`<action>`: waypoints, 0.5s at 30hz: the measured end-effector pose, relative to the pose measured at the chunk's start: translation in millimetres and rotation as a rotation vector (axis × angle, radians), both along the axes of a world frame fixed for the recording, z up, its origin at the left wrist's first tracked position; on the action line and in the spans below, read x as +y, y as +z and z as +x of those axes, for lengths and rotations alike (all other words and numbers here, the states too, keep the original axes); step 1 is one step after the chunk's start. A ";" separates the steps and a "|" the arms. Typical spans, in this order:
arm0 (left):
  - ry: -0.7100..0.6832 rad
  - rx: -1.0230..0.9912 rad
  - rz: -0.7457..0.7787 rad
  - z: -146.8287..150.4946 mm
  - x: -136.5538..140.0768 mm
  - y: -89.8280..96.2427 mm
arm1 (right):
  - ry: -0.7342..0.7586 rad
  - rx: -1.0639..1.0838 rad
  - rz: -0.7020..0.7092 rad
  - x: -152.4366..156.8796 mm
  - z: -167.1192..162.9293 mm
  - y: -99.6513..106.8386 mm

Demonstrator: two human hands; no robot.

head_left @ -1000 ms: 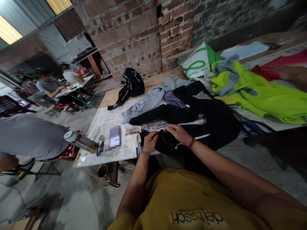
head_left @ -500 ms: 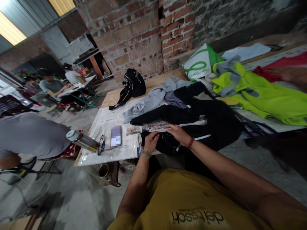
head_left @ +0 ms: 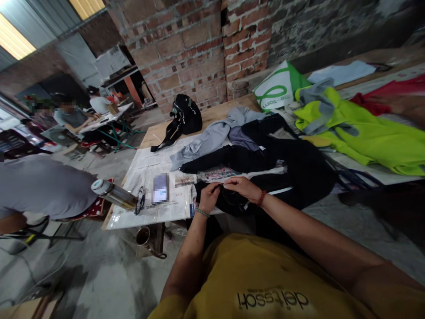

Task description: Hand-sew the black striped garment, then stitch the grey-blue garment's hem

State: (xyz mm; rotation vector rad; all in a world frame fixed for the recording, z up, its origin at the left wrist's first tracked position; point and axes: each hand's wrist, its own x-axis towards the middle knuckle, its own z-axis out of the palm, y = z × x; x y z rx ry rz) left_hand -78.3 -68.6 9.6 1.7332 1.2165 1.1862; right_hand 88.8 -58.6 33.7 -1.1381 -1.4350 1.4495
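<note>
A black garment [head_left: 308, 173] with white stripes lies over the near edge of the table, its cuff end under my hands. My left hand [head_left: 209, 197] is closed on the black cloth, thumb and fingers pinched at its edge. Close against it, my right hand [head_left: 244, 188] is pinched just above the same cloth. Whatever sits between the right fingertips is too small to make out. A grey garment [head_left: 209, 141] lies behind the black one.
Newspaper under clear plastic covers the table [head_left: 133, 177]. On it are a phone [head_left: 160, 188], glasses [head_left: 140, 201], a bottle [head_left: 114, 194] and a black bag [head_left: 186, 115]. A yellow-green garment [head_left: 365, 128] lies right, beside a green-white bag [head_left: 280, 86]. A seated co-worker [head_left: 46, 186] is at left.
My right hand has moved slightly left and down, its fingertips now close to my left thumb. My left hand stays on the black cloth.
</note>
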 end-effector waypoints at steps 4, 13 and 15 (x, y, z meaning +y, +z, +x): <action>-0.013 0.000 0.004 -0.3 0.8 -2.4 | -0.002 -0.005 0.007 -3.5 -4.5 2.2; -0.071 -0.004 -0.042 -1.6 0.4 -3.7 | -0.236 0.068 0.006 4.5 -6.5 0.9; -0.070 -0.009 -0.062 -1.6 0.2 -3.2 | -0.262 0.100 -0.017 4.7 -7.2 0.6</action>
